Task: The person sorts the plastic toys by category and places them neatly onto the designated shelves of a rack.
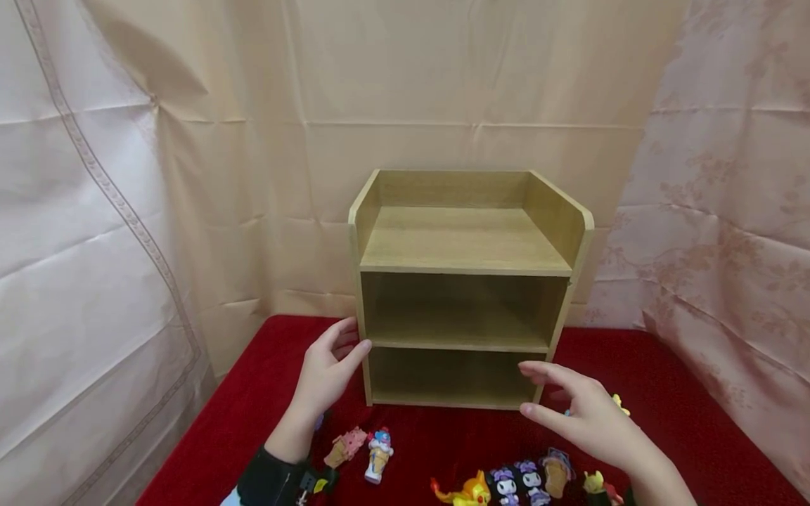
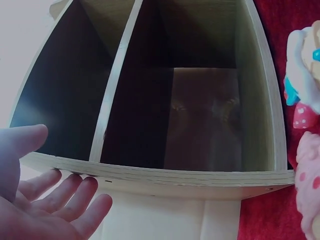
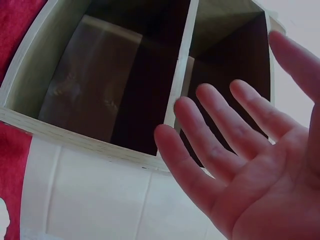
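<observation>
A small light-wood shelf point(image 1: 465, 242) stands upright with a railed top and two bare compartments beneath. My left hand point(image 1: 328, 369) is beside its left side panel, thumb toward the front edge and fingers loosely bent. In the left wrist view, the left fingertips point(image 2: 102, 204) lie right at the outer side of that panel. Near the lower right front corner is my right hand point(image 1: 585, 411), palm facing the shelf, thumb and fingers spread apart. The right wrist view shows the right fingers point(image 3: 210, 145) extended across the shelf's side edge, with nothing in the palm.
A red cloth point(image 1: 247, 414) covers the table. In front of the shelf lie a pink ice-cream-cone toy point(image 1: 345, 446), a white-and-blue cone toy point(image 1: 379, 455), an orange-yellow figure point(image 1: 471, 490), black-and-white figures point(image 1: 506, 485) and a brown cone toy point(image 1: 557, 473). Curtains point(image 1: 443, 84) hang behind.
</observation>
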A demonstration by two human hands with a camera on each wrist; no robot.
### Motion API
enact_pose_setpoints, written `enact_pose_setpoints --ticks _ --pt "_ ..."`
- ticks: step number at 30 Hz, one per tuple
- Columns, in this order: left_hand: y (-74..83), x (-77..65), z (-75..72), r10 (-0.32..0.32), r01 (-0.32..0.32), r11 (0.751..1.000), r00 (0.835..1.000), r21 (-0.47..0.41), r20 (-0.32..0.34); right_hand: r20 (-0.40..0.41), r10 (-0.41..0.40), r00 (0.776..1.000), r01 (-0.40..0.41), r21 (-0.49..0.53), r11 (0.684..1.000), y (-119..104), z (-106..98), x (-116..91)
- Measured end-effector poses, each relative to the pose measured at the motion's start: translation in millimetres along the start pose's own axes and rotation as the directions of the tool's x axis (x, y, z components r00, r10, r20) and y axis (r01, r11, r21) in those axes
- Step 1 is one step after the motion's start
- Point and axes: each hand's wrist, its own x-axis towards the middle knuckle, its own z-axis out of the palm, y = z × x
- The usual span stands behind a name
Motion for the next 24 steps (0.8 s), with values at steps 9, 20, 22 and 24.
enact_pose_setpoints --ticks 9,20,22,24 --pt "-2.5 0.3 5.4 0.039 -0.038 0.998 0.999 0.051 -0.019 0.091 -0.032 0.995 0.034 -0.016 0.999 1 3 1" --pt "2.8 2.2 10.4 0.041 -0.034 0.995 0.996 0.092 -0.076 0.222 -0.044 0.974 0.040 0.021 0.999 0 11 2" --pt "2.6 2.9 10.5 0.034 -0.026 0.995 0.996 0.095 -0.081 0.242 -0.040 0.969 0.037 0.017 0.999 0 12 1" --pt "2.9 3.1 10.4 0.024 -0.015 0.995 0.996 0.096 -0.086 0.261 -0.038 0.965 0.038 0.005 0.999 0 12 0"
